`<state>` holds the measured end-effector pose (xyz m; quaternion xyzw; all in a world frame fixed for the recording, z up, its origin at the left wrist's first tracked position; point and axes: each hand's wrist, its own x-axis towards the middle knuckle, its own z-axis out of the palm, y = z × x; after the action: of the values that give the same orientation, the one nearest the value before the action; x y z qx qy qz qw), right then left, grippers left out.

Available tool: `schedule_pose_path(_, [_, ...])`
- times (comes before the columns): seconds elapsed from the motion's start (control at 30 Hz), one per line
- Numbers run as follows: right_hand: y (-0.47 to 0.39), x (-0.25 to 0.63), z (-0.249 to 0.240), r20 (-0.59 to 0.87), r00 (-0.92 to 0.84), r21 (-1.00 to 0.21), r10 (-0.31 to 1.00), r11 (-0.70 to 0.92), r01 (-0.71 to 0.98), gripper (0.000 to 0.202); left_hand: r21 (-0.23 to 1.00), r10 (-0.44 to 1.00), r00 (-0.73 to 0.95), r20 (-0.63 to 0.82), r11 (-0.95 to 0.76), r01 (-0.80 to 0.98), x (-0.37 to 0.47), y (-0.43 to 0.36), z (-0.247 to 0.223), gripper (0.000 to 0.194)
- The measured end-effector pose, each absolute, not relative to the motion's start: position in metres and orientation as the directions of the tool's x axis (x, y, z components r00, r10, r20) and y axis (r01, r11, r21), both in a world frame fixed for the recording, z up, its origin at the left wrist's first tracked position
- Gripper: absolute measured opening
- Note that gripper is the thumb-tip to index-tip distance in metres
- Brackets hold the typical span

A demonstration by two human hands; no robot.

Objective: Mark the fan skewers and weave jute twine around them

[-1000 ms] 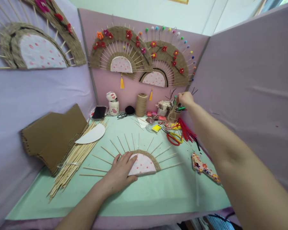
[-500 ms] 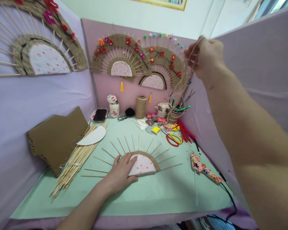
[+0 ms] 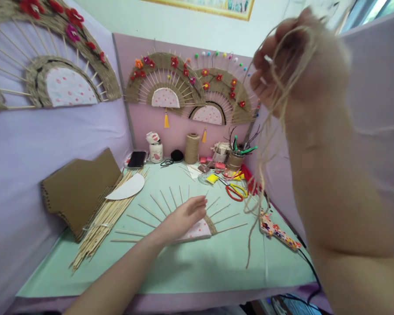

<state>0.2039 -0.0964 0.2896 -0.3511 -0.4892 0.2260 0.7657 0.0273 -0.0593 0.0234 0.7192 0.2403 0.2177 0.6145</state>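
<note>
My right hand (image 3: 302,65) is raised at the upper right, closed on a tangle of thin twine (image 3: 262,175) whose loops hang down towards the table. Over the half-round fan (image 3: 202,228) hovers my left hand (image 3: 185,216), fingers stretched out and nothing in them. The fan has a white centre with pink dots, a twine-wrapped rim and bare sticks fanning outward; my hand and forearm hide part of it. The loose twine end (image 3: 248,249) dangles right of the fan.
Left lie brown cardboard (image 3: 80,186), bundled sticks (image 3: 100,225) and a white half-round card (image 3: 128,187). Behind stands a twine spool (image 3: 192,148). Scissors (image 3: 235,192) and a flower-patterned glue gun (image 3: 277,232) with a black cable lie right. Finished fans (image 3: 166,65) hang on the walls.
My right hand has risen and come nearer, drawing the twine up with it. My left hand has lifted off the fan's left part and shifted right and up.
</note>
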Motion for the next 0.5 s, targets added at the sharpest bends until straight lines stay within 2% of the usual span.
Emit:
schedule_pose_path(0.07, [-0.078, 0.202, 0.28, 0.577, 0.375, -0.761, 0.726, 0.644, -0.076, 0.041, 0.99, 0.582, 0.811, 0.063, 0.065, -0.124, 0.05, -0.062, 0.029, 0.06])
schedule_pose_path(0.13, [-0.051, 0.207, 0.273, 0.575, 0.377, -0.771, 0.726, 0.635, -0.045, 0.037, 0.934, 0.479, 0.877, 0.034, 0.296, -0.198, 0.07, -0.07, 0.031, 0.065])
schedule_pose_path(0.2, [-0.021, 0.218, 0.269, 0.586, 0.455, -0.782, 0.67, 0.615, 0.1, 0.035, 0.867, 0.372, 0.928, -0.005, 0.464, -0.181, 0.083, -0.08, 0.031, 0.063])
schedule_pose_path(0.23, [-0.005, 0.226, 0.269, 0.603, 0.47, -0.781, 0.645, 0.596, 0.185, 0.034, 0.843, 0.37, 0.929, 0.003, 0.499, -0.201, 0.086, -0.084, 0.03, 0.059])
schedule_pose_path(0.3, [0.023, 0.246, 0.267, 0.634, 0.513, -0.771, 0.579, 0.522, 0.365, 0.034, 0.833, 0.465, 0.885, 0.002, 0.489, -0.259, 0.087, -0.087, 0.026, 0.045])
schedule_pose_path(0.37, [0.04, 0.269, 0.261, 0.699, 0.521, -0.712, 0.489, 0.404, 0.575, 0.034, 0.836, 0.611, 0.792, -0.012, 0.441, -0.328, 0.081, -0.079, 0.023, 0.034])
schedule_pose_path(0.43, [0.046, 0.29, 0.244, 0.761, 0.494, -0.601, 0.421, 0.169, 0.781, 0.033, 0.816, 0.685, 0.727, -0.035, 0.44, -0.375, 0.071, -0.062, 0.023, 0.028])
schedule_pose_path(0.47, [0.045, 0.299, 0.231, 0.767, 0.463, -0.519, 0.444, 0.005, 0.855, 0.035, 0.808, 0.738, 0.674, -0.046, 0.424, -0.409, 0.065, -0.052, 0.024, 0.026])
schedule_pose_path(0.5, [0.042, 0.306, 0.217, 0.722, 0.438, -0.426, 0.536, -0.155, 0.891, 0.036, 0.815, 0.784, 0.619, -0.04, 0.384, -0.434, 0.059, -0.04, 0.025, 0.024])
